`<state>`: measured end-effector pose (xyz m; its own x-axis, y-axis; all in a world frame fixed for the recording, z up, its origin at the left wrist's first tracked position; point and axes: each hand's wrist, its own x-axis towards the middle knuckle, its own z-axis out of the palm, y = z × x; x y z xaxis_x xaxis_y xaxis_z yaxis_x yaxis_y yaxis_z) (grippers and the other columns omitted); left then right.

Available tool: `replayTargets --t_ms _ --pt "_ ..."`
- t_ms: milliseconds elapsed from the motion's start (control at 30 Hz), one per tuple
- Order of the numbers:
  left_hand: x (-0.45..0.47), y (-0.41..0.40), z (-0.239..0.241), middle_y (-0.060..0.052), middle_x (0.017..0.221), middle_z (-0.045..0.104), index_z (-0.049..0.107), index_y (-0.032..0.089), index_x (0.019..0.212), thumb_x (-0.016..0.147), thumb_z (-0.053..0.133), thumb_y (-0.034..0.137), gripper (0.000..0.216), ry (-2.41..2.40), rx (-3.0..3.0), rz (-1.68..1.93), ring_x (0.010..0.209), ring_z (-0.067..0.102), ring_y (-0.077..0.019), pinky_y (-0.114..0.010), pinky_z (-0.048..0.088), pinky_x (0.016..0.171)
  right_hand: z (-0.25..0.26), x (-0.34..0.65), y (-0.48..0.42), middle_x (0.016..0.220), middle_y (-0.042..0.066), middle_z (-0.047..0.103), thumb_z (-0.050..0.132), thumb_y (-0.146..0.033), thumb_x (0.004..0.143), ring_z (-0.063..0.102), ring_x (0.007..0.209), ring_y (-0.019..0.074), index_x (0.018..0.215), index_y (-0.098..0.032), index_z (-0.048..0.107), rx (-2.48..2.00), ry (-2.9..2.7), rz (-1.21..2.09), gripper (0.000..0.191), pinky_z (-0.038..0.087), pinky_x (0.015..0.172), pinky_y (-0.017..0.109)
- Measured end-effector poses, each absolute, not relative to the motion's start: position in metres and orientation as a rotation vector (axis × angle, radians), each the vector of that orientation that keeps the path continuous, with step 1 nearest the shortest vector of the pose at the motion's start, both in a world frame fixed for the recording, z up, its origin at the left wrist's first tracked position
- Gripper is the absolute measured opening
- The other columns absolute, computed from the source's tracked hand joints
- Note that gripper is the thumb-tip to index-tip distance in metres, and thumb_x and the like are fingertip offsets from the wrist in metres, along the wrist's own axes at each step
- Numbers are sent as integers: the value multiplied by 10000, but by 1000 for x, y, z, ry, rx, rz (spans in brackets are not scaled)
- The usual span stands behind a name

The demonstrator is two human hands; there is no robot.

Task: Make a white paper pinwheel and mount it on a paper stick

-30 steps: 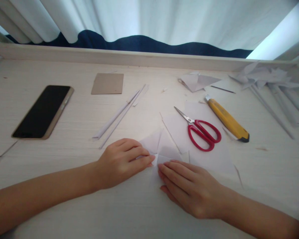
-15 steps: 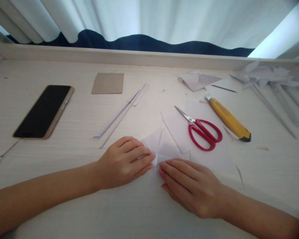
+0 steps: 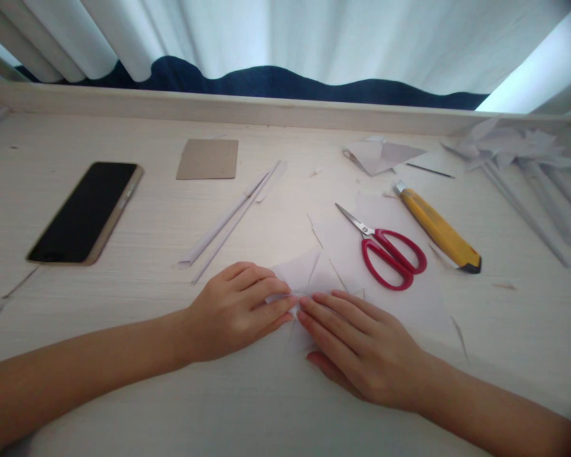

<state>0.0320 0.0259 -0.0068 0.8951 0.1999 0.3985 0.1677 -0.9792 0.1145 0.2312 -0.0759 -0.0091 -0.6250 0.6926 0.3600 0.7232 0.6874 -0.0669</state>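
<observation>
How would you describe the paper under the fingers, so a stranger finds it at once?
On the white table, find where the left hand and right hand almost meet. The folded white paper lies there, the only piece touched by both hands.

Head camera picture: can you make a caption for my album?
Left hand and right hand touching white paper, near red-handled scissors and a yellow cutter.

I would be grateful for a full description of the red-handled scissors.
The scissors have slim silvery blades that look metal and closed, a round pivot, and two glossy red loop handles, probably plastic. They lie flat, tip angled away and to the left, handles on a white sheet, left of the yellow cutter. Only what lies beneath appears to touch them.
</observation>
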Motion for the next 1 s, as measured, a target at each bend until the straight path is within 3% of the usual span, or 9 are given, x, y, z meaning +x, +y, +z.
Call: replayTargets --t_ms 300,1000 --pt "32 26 -8 -13 921 645 607 179 944 770 576 197 178 246 2935 640 891 558 -172 -325 473 793 -7 232 -73 1011 134 637 508 -218 795 577 953 239 1003 -37 580 -1093 -2521 -69 285 510 814 359" --pt "31 26 -9 -11 922 645 607 192 947 772 576 214 179 282 2942 614 857 563 -178 -325 484 739 -6 233 -72 980 137 645 522 -178 781 590 910 236 911 -45 603 -1081 -2498 -78 203 519 790 345"
